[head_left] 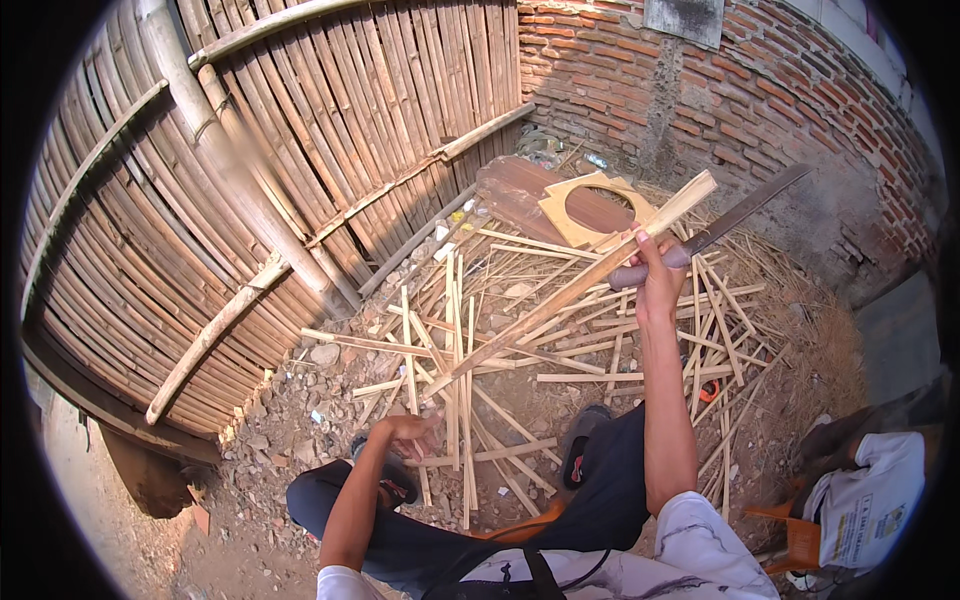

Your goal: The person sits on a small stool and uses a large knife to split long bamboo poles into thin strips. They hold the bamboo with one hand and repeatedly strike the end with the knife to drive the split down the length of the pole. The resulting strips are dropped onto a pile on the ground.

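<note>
Right hand (657, 285) clamped on machete (748, 211) and long slat (560, 294); left hand (408, 432), fingers loosely apart, best kept clear of the cutting edge.

From the wearer's head, we look steeply down and ahead through a wide fisheye lens. Close beneath us are dark cloth trousers (612, 460); pale, narrow wooden strips (590, 377) lie at middle distance. The brown, upright-slatted bamboo fence (350, 110) curves along our left, and the weathered red-brick wall (775, 115) stands farthest off, bowing toward our right rim.
</note>
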Motion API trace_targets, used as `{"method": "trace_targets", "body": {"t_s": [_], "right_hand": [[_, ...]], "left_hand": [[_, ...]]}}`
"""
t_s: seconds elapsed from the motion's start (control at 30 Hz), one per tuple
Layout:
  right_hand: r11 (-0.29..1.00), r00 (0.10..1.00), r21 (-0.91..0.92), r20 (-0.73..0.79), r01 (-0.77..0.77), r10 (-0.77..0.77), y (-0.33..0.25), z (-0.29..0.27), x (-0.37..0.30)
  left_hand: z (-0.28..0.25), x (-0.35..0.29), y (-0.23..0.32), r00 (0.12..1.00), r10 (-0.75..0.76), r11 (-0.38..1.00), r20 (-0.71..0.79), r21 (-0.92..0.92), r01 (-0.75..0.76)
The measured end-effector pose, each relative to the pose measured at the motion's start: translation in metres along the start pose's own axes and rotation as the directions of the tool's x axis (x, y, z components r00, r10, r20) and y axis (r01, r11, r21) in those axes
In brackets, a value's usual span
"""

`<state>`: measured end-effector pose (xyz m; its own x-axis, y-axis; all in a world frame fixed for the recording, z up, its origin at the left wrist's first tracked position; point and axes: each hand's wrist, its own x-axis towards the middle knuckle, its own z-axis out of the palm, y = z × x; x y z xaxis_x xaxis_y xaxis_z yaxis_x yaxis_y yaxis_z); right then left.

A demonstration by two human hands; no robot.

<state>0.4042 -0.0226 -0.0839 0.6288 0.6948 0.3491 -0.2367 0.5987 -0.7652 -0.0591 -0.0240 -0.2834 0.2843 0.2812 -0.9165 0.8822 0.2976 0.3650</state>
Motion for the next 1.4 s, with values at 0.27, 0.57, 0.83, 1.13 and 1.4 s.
{"method": "trace_targets", "body": {"t_s": [0.27, 0.57, 0.83, 1.13, 1.4], "right_hand": [[1.0, 0.962, 0.01, 0.271, -0.029, 0.025, -0.014, 0.041, -0.015], [0.981, 0.83, 0.105, 0.553, -0.163, 0.078, -0.01, 0.117, -0.039], [0.986, 0.962, 0.019, 0.221, -0.169, 0.16, -0.021, 0.09, -0.05], [0.897, 0.896, 0.015, -0.048, -0.441, 0.442, 0.067, -0.011, -0.13], [0.849, 0.846, -0.008, -0.091, -0.528, 0.525, 0.097, -0.045, -0.166]], "left_hand": [[-0.038, -0.103, 0.108, 0.482, 0.714, 0.695, -0.507, 0.43, -0.577], [-0.021, -0.14, 0.209, 0.122, 0.943, 0.281, -0.309, 0.548, -0.788], [-0.017, -0.113, 0.18, 0.152, 0.738, 0.333, -0.658, 0.158, -0.93], [-0.006, -0.032, 0.149, 0.06, 0.625, 0.213, -0.779, 0.096, -0.972], [0.0, 0.029, 0.123, 0.106, 0.563, 0.212, -0.819, 0.02, -0.977]]}}
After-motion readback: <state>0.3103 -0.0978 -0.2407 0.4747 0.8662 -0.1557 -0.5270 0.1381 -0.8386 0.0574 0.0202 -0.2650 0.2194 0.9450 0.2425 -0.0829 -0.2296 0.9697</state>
